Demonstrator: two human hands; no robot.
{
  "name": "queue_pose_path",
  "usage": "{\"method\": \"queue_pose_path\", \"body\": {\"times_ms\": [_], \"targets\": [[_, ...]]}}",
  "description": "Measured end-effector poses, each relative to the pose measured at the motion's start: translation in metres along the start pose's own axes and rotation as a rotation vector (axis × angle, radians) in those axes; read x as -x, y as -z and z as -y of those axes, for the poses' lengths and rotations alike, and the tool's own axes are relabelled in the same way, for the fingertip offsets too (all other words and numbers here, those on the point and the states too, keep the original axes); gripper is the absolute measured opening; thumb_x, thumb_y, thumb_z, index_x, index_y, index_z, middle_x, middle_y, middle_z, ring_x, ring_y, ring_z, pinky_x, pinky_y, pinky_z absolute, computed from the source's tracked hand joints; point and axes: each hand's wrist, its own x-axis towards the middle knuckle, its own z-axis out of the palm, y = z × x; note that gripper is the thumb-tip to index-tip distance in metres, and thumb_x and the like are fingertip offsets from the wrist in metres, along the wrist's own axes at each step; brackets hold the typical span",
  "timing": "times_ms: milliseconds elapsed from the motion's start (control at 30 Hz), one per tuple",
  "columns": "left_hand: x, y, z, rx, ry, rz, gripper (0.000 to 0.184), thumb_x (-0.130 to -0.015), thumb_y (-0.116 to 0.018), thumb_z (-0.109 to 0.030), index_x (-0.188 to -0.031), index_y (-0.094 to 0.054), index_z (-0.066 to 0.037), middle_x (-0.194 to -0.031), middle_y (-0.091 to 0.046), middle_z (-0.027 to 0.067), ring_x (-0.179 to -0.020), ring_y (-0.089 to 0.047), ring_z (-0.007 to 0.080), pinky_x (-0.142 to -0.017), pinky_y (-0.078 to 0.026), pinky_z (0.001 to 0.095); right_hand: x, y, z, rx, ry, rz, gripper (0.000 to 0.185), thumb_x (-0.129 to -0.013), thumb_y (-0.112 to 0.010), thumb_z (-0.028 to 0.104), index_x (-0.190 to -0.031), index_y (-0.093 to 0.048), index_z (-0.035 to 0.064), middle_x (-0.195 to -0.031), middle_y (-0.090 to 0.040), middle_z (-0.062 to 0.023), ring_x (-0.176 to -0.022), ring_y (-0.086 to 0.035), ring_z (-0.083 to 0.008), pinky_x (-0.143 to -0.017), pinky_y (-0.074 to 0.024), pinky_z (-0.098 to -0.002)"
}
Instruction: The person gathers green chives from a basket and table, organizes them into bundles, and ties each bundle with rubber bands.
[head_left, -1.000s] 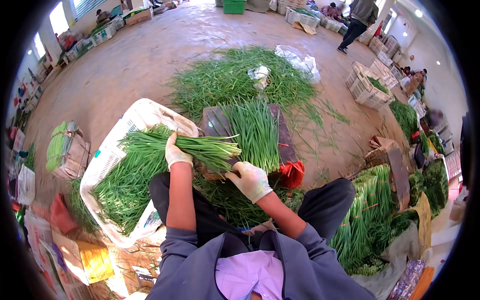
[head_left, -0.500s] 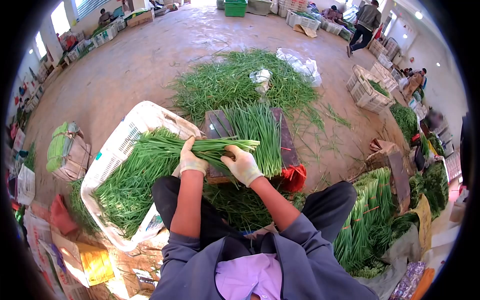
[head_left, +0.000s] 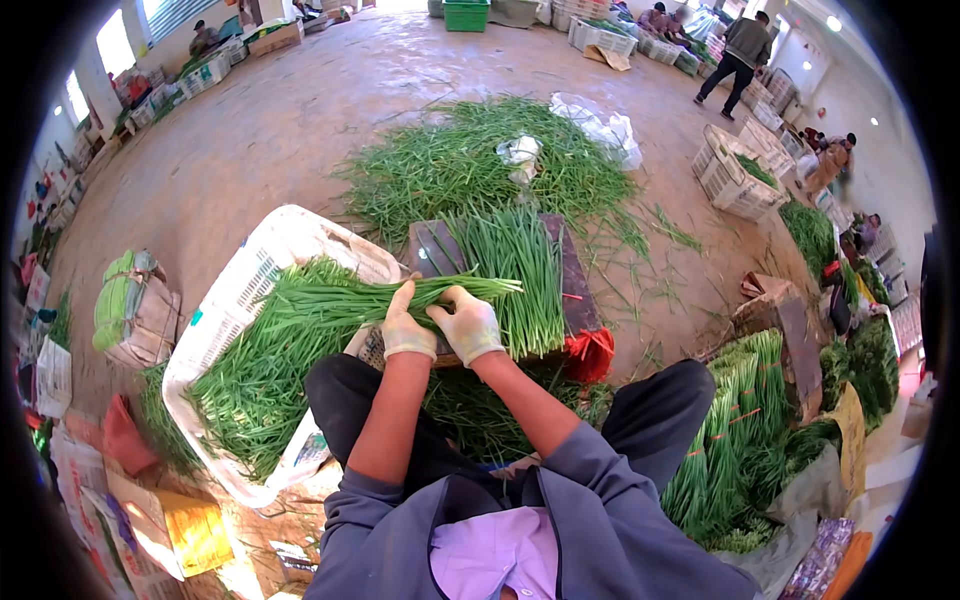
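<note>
My left hand [head_left: 407,328] and my right hand [head_left: 468,322], both in pale thin gloves, are closed side by side on a bunch of long green chives [head_left: 350,300]. The bunch lies roughly level, its cut pale ends pointing right and its leafy ends trailing left over the white plastic crate [head_left: 178,385]. Loose chives [head_left: 265,385] fill that crate. Just beyond my right hand, a neat row of chives [head_left: 515,270] rests on a dark board [head_left: 430,245]. Red plastic [head_left: 590,352] hangs at the board's near right corner.
A heap of loose greens [head_left: 430,170] with white plastic bags [head_left: 605,130] spreads on the floor ahead. Tied chive bundles [head_left: 725,430] stand at my right. A wrapped bale [head_left: 135,305] sits at left. A person [head_left: 738,62] stands at the far right.
My right hand has slid left along the bunch and my left hand has shifted right, so they are closer together. The person at the far right has changed stance.
</note>
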Motion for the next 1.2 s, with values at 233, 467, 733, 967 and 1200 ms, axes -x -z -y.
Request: {"method": "queue_pose_path", "body": {"times_ms": [233, 467, 733, 967, 1200], "targets": [[-0.001, -0.009, -0.03, 0.081, -0.021, -0.192, 0.024, -0.095, -0.056, -0.026, -0.102, -0.067, -0.006, -0.103, -0.067, 0.0116, -0.094, -0.064, 0.0317, -0.09, -0.051, 0.0497, -0.009, 0.021, -0.048, 0.118, 0.166, -0.154, 0.014, -0.083, -0.071, 0.015, -0.088, -0.068, 0.0023, -0.075, -0.07, -0.0154, -0.066, -0.069, -0.0276, -0.064, -0.0547, -0.037], [-0.002, 0.003, -0.099, 0.191, -0.104, -0.119, 0.036, -0.099, -0.044, -0.038, -0.105, -0.064, -0.009, -0.116, -0.063, 0.017, -0.11, -0.057, 0.0389, -0.1, -0.042, 0.0591, 0.023, 0.123, -0.09, -0.344, -0.274, -0.353, 0.011, -0.089, -0.066, 0.01, -0.093, -0.066, -0.0005, -0.068, -0.067, -0.0085, -0.052, -0.064, -0.012, -0.049, -0.0524, -0.0271], [-0.003, -0.008, -0.094, 0.184, -0.083, -0.131, 0.039, -0.098, -0.043, -0.037, -0.113, -0.063, -0.007, -0.123, -0.061, 0.0191, -0.115, -0.055, 0.04, -0.103, -0.039, 0.0594, 0.088, 0.116, -0.066, 0.099, 0.23, 0.811, 0.041, -0.084, -0.07, 0.033, -0.114, -0.067, 0.0055, -0.096, -0.071, -0.0158, -0.087, -0.07, -0.027, -0.083, -0.0541, -0.0368], [0.006, -0.019, -0.062, 0.134, -0.02, -0.069, 0.036, -0.098, -0.047, -0.034, -0.113, -0.062, -0.005, -0.12, -0.062, 0.0183, -0.111, -0.057, 0.0375, -0.1, -0.043, 0.0563, 0.008, 0.086, 0.024, -0.547, -0.425, 0.317, 0.044, -0.088, -0.07, 0.037, -0.107, -0.067, -0.0032, -0.079, -0.068, -0.0077, -0.052, -0.059, -0.0144, -0.048, -0.0463, -0.0278], [0.008, -0.01, -0.067, 0.103, -0.046, -0.038, 0.037, -0.099, -0.045, -0.035, -0.113, -0.062, -0.005, -0.12, -0.062, 0.0184, -0.111, -0.057, 0.0379, -0.1, -0.043, 0.0568, -0.014, 0.067, -0.003, -0.668, -0.457, 0.311, 0.03, -0.093, -0.059, 0.025, -0.103, -0.065, -0.0022, -0.077, -0.067, -0.0128, -0.05, -0.059, -0.019, -0.044, -0.0479, -0.031]]}}
